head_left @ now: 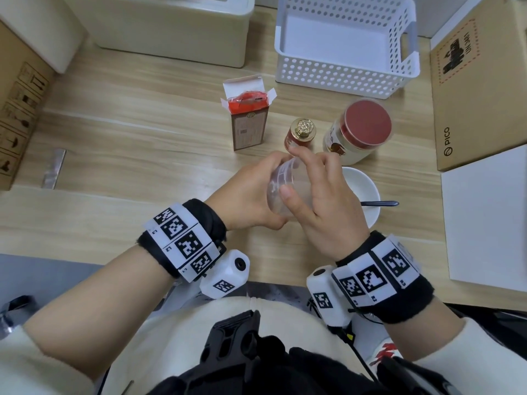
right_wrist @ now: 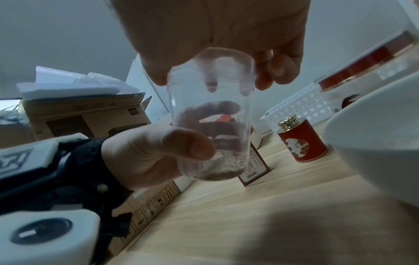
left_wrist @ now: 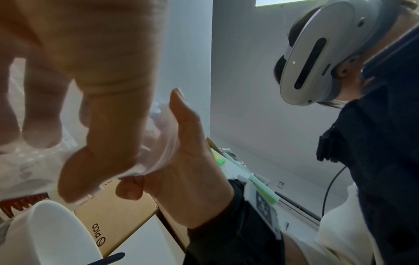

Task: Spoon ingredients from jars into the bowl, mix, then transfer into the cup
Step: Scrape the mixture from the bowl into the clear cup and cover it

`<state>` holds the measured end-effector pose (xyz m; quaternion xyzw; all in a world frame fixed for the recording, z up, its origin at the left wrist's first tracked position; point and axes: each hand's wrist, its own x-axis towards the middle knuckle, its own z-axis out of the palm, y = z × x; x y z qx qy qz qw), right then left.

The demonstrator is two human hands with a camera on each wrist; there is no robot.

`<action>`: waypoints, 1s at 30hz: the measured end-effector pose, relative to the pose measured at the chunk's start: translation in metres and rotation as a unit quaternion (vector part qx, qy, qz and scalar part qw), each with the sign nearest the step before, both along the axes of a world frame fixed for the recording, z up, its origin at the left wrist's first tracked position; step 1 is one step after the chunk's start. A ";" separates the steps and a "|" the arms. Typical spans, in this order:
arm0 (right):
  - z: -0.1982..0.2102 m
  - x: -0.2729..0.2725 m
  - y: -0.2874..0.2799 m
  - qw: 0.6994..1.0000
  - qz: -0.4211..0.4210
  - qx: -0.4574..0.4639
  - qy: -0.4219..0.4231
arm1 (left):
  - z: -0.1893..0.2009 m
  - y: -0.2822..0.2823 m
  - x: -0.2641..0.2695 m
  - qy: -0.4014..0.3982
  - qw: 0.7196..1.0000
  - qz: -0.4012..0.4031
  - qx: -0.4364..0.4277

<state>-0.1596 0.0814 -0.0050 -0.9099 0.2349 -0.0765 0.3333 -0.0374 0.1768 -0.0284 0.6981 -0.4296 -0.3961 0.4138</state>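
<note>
I've got the cup (head_left: 288, 189) wrapped in my left hand (head_left: 251, 195), right hand (head_left: 322, 201) pinching its rim, so keep it upright, grains low, near the bowl (head_left: 368, 192).

One clear plastic cup (head_left: 285, 192), one white ceramic bowl (head_left: 368, 192), one dark-handled spoon (head_left: 380, 203), two red-topped jars: a small gold-capped one (head_left: 299, 135) and a large red-lidded one (head_left: 359, 132). One opened brown carton (head_left: 248, 121), one white perforated plastic basket (head_left: 345, 44).
</note>
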 end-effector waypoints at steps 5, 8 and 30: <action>0.002 0.003 0.003 1.000 -0.003 -0.014 0.010 | 0.001 0.001 0.002 0.012 1.000 0.006 0.003; 0.002 0.005 0.004 0.999 0.004 -0.029 0.019 | 0.001 0.001 0.002 0.001 1.000 0.008 0.004; 0.000 0.019 0.026 0.997 0.039 -0.063 -0.022 | -0.003 0.010 0.013 0.086 0.995 -0.005 -0.051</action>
